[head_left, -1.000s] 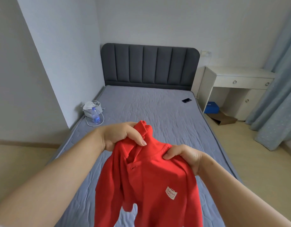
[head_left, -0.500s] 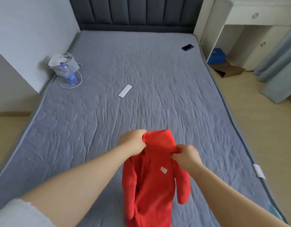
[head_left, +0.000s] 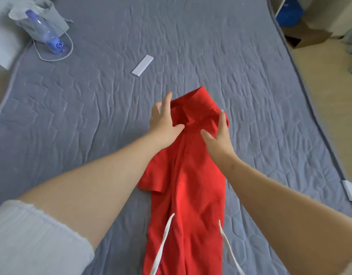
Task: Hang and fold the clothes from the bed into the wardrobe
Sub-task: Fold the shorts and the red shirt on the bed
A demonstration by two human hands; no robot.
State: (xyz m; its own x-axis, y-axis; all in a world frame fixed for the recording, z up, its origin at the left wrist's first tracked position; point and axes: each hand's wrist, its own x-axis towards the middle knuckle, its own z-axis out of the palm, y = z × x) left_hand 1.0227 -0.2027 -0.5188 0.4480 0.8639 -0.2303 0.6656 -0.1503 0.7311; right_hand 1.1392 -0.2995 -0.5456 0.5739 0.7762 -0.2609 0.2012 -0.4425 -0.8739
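A red collared shirt (head_left: 193,187) lies lengthwise on the grey quilted bed (head_left: 91,108), collar pointing away from me and sides bunched toward the middle. My left hand (head_left: 164,121) rests flat on the left side of the collar with fingers straight. My right hand (head_left: 218,133) presses flat on the right shoulder, fingers spread. Two white drawstrings hang in front of the shirt's lower part. The wardrobe is not in view.
A white flat remote-like bar (head_left: 142,65) lies on the bed beyond the shirt. A water bottle (head_left: 47,33) and a grey bag with a cord sit at the bed's far left. A cardboard box (head_left: 308,36) and blue item are on the floor to the right.
The shirt went from held up in both gripping hands to laid down on the bed. Both hands released their grip and now lie flat on it. My view tilted down.
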